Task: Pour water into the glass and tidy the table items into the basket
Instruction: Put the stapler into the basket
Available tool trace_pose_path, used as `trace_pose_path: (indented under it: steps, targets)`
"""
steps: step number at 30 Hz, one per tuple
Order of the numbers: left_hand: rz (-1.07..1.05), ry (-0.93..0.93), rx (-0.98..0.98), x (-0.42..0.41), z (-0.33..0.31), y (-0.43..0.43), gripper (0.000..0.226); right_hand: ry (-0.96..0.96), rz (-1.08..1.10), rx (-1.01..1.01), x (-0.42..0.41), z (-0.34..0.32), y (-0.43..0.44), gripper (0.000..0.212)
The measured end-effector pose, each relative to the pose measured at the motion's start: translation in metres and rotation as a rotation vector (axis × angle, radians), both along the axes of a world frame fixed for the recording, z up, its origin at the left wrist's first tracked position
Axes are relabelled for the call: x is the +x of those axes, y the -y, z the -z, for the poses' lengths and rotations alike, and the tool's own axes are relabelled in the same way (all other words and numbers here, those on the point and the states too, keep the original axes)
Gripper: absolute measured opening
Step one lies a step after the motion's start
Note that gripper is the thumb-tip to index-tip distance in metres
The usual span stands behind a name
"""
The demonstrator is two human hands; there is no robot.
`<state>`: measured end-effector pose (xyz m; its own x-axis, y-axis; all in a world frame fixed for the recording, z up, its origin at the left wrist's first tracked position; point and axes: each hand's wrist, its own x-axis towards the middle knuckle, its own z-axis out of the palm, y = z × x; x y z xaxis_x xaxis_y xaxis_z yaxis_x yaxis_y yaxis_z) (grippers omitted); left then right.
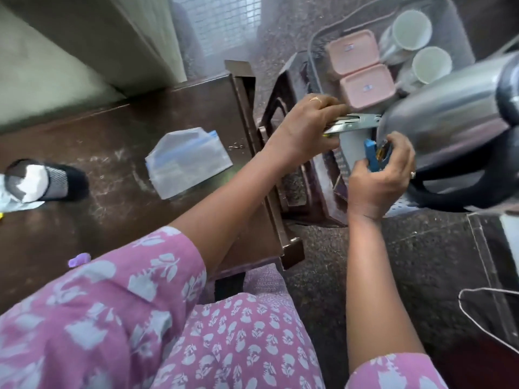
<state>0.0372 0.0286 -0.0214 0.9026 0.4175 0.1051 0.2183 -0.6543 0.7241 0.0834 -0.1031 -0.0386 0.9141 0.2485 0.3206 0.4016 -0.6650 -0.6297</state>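
A grey plastic basket stands on a brown stool to the right of the dark table. Inside lie two pink lidded boxes, two white cups on their sides and a steel kettle with a black handle. My left hand reaches over the basket's near rim and grips a flat metal tool. My right hand holds a small blue object just beside the kettle. No glass is in view.
On the table lie a clear zip bag and, at the left edge, a black-and-white item on white paper. A small purple scrap sits near my sleeve. A wire loop lies on the floor at right.
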Motion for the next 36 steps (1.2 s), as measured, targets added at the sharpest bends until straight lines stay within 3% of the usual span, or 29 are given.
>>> trace_pose_path:
  steps: [6,12,17,24,31,36]
  targets:
    - [0.344,-0.321,0.233,0.058,0.008,-0.001,0.041,-0.264,0.070,-0.113,0.014,0.010,0.027,0.053]
    - [0.554,-0.504,0.380,0.086,0.019,0.007,0.043,-0.428,0.018,-0.339,0.023,0.018,0.030,0.031]
    - [0.577,-0.522,0.351,0.089,0.029,0.020,0.035,-0.575,-0.032,-0.445,0.033,0.019,0.026,0.036]
    - [0.590,-0.563,0.305,0.096,0.036,0.021,0.033,-0.623,-0.045,-0.430,0.039,0.013,0.029,0.040]
    - [0.353,-0.435,0.269,0.079,0.032,0.028,0.030,-0.503,0.134,-0.331,0.034,0.004,0.016,0.035]
    - [0.025,-0.066,0.134,0.043,0.025,0.036,0.031,-0.233,0.119,-0.013,0.019,-0.007,-0.007,0.026]
